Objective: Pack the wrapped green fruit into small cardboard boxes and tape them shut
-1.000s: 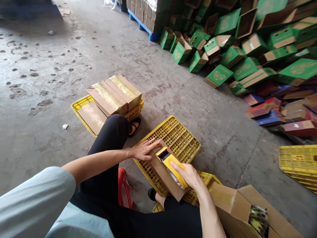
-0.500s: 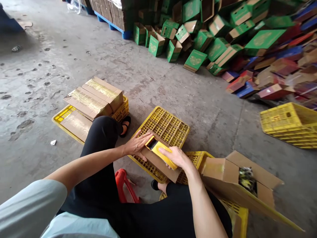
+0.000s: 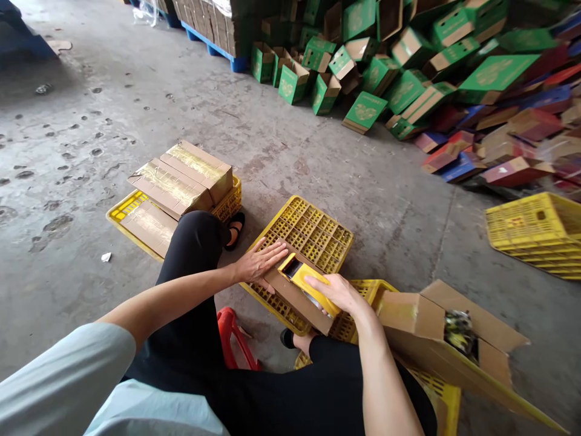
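My left hand (image 3: 261, 264) lies with its fingers stretched out across the far left end of a narrow brown cardboard box (image 3: 290, 295). The box rests on an upturned yellow plastic crate (image 3: 313, 233) in front of me. My right hand (image 3: 339, 292) grips a yellow tape dispenser (image 3: 305, 277), held low along the top of the box. The dispenser's dark front end points towards my left fingers, with a small gap between. Whether tape is stuck to the box there, I cannot tell.
Taped cartons (image 3: 181, 181) fill a yellow crate at the left. An open carton (image 3: 408, 312) with wrapped items inside tilts beside my right knee. A red stool (image 3: 231, 339) stands under me. Green boxes (image 3: 365, 109) are piled beyond, and another yellow crate (image 3: 521, 224) lies at right.
The tape dispenser in my right hand has slid slightly back along the box, away from my left fingers. My left hand keeps its place on the box. The whole view has shifted a little.
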`<control>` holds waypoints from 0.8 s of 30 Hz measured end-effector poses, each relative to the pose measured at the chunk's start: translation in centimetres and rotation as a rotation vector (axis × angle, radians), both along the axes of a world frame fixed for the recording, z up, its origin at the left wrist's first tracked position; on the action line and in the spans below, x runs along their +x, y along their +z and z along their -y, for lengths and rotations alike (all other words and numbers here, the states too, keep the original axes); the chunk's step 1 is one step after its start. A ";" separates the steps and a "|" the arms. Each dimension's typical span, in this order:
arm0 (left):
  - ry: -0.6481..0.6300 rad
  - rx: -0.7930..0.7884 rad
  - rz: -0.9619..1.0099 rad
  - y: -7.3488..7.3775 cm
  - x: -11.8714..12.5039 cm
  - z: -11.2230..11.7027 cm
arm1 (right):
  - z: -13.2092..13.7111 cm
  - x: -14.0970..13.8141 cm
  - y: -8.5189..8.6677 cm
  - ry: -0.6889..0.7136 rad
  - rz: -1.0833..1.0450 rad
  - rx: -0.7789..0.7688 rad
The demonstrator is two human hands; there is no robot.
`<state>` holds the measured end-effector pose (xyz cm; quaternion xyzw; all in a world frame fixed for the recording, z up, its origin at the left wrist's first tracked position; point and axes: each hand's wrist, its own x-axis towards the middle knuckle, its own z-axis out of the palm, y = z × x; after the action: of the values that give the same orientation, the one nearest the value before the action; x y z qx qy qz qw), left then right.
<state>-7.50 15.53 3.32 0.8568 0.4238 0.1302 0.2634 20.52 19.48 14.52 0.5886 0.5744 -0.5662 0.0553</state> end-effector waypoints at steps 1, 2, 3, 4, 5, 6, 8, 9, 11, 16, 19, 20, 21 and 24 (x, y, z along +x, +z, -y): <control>-0.004 0.014 -0.008 0.0 0.1 0.2 | 0.0 -0.2 0.1 0.003 0.006 0.004; -0.011 0.032 -0.018 -0.1 0.3 0.3 | 0.0 -0.3 0.1 0.008 0.010 0.006; -0.019 0.056 -0.029 -0.2 0.6 0.5 | 0.0 -0.4 0.2 0.014 0.012 0.004; -0.027 0.086 -0.043 -0.4 0.9 0.7 | -0.1 -0.4 0.2 0.022 0.013 0.001; -0.034 0.121 -0.059 -0.7 1.2 0.9 | -0.1 -0.4 0.2 0.032 0.015 0.001; -0.038 0.157 -0.076 -1.0 1.4 1.0 | -0.1 -0.4 0.2 0.043 0.015 0.001; -0.034 0.236 -0.098 -1.7 1.8 1.2 | 0.0 -0.3 0.1 0.065 0.012 0.000; -0.031 0.273 -0.103 -1.9 1.9 1.3 | 0.1 -0.3 0.0 0.072 0.008 -0.002; -0.028 0.336 -0.106 -2.2 1.9 1.3 | 0.2 -0.4 0.0 0.073 0.002 -0.014; -0.018 0.390 -0.153 -2.1 1.6 1.2 | 0.5 0.9 0.6 0.057 0.023 -0.040; -0.011 0.382 -0.183 -2.1 1.7 1.2 | 0.7 3.1 0.7 0.053 0.032 -0.064; -0.011 0.379 -0.190 -2.1 1.7 1.2 | 0.8 3.8 0.6 0.051 0.026 -0.067; -0.012 0.376 -0.194 -2.1 1.7 1.1 | 0.8 4.3 0.4 0.048 0.028 -0.061; -0.013 0.374 -0.200 -2.2 1.6 1.2 | 1.1 5.0 -0.1 0.037 0.040 -0.025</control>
<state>-5.88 14.34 1.13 0.9021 0.4107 0.1193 0.0571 25.49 18.41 14.44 0.5883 0.5769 -0.5603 0.0846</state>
